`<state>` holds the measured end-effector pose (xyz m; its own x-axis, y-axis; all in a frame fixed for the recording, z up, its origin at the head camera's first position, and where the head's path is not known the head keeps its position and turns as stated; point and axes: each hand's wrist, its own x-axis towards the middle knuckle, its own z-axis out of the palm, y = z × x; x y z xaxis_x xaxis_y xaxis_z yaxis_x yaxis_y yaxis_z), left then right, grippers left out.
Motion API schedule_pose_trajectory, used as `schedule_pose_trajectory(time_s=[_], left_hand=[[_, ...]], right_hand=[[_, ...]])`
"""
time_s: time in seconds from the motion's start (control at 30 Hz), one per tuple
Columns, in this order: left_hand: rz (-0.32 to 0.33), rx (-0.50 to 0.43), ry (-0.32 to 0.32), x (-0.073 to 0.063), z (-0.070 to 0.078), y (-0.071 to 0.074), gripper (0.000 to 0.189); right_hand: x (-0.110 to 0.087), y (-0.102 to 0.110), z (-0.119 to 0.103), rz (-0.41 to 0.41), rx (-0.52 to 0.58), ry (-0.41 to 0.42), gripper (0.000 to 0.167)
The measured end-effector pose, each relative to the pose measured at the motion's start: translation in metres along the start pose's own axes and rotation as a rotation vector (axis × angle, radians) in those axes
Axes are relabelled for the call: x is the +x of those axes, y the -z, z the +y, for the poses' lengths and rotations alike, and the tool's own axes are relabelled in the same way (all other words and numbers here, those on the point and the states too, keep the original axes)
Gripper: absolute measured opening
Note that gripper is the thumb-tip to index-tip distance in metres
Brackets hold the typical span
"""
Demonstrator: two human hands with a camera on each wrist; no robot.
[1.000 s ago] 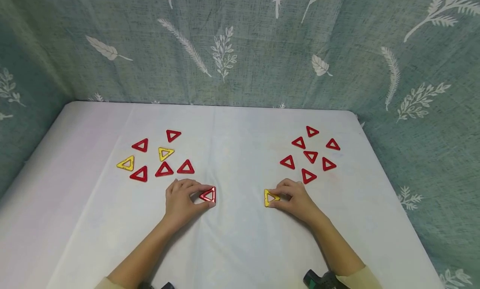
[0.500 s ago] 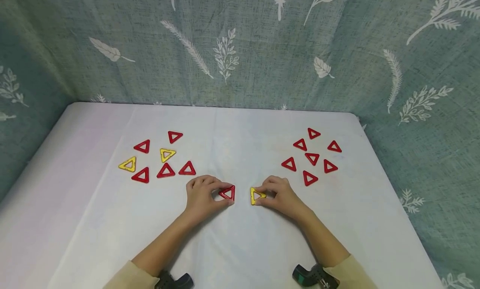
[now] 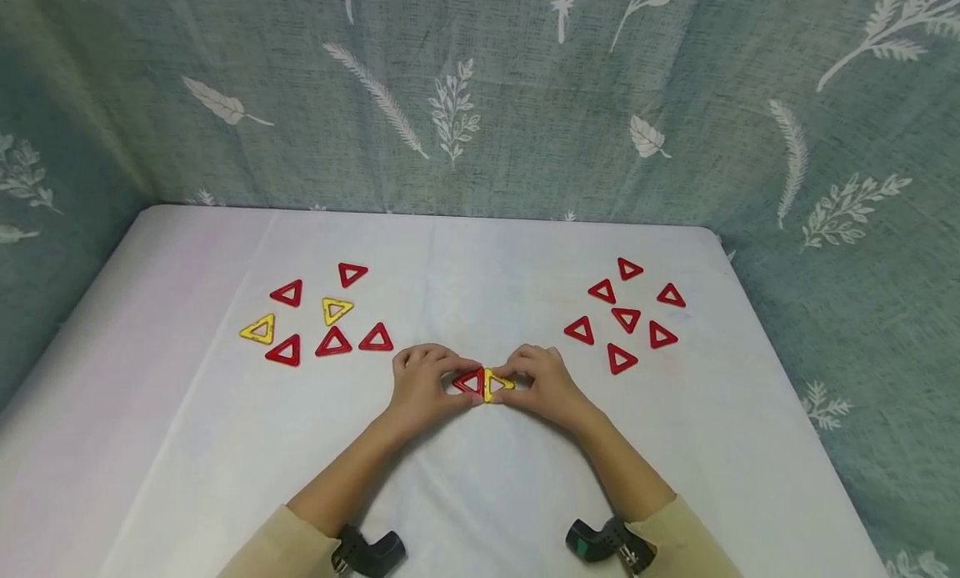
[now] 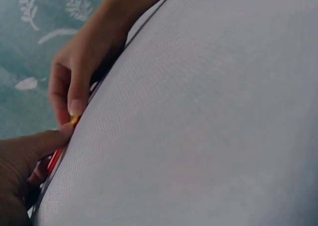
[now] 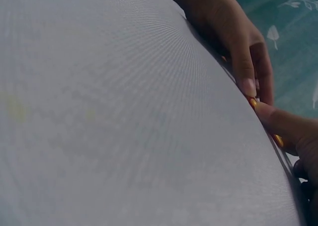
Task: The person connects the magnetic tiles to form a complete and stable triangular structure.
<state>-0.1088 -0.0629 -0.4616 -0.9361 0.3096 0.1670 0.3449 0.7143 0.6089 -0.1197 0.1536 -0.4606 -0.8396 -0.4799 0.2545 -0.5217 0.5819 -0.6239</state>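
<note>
Near the table's middle, my left hand [image 3: 427,388] pinches a red triangle tile [image 3: 456,383] between thumb and fingers. Opposite it, my right hand [image 3: 547,388] pinches a yellow triangle tile [image 3: 486,386] the same way. The flat sides of the two tiles meet edge to edge, and their tips point outward. In the left wrist view the red triangle tile [image 4: 53,161] shows as a thin strip under the left hand [image 4: 25,159]. The right wrist view has a sliver of the yellow triangle tile [image 5: 279,140] by the right hand [image 5: 293,129].
To the left lie several red triangles [image 3: 332,342] and two yellow ones, a yellow triangle [image 3: 270,329] among them. Several more red triangles [image 3: 622,359] are spread at the right. A white cloth covers the table [image 3: 480,495]; a green leaf-patterned curtain [image 3: 525,128] hangs behind.
Both hands have moved inward, the left one rightward with the red tile and the right one leftward with the yellow tile. The gap between the two tiles has closed.
</note>
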Motion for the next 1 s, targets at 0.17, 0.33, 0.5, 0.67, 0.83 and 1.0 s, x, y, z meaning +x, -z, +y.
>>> schedule_pose_trajectory(time_s=[0.17,0.33,0.5,0.67,0.83,1.0], left_hand=[[-0.023,0.028,-0.082,0.008,-0.002,-0.001,0.05],[0.001,0.061,-0.117,0.01,-0.006,-0.007,0.053],[0.027,0.049,-0.138,0.007,-0.008,-0.006,0.05],[0.065,0.022,-0.159,0.006,-0.008,-0.004,0.051],[0.078,0.006,-0.159,0.006,-0.007,-0.004,0.048],[0.049,0.014,-0.12,0.006,-0.008,-0.005,0.047]], right_hand=[[0.0,-0.003,0.003,0.03,-0.045,0.01,0.031],[-0.001,-0.005,0.001,0.054,-0.039,0.013,0.03],[-0.002,-0.004,0.002,0.041,0.008,0.016,0.032],[-0.006,0.0,0.005,0.013,0.069,-0.014,0.032],[-0.012,0.007,0.007,-0.009,0.096,-0.061,0.033],[-0.024,0.016,0.011,-0.003,0.103,-0.094,0.035]])
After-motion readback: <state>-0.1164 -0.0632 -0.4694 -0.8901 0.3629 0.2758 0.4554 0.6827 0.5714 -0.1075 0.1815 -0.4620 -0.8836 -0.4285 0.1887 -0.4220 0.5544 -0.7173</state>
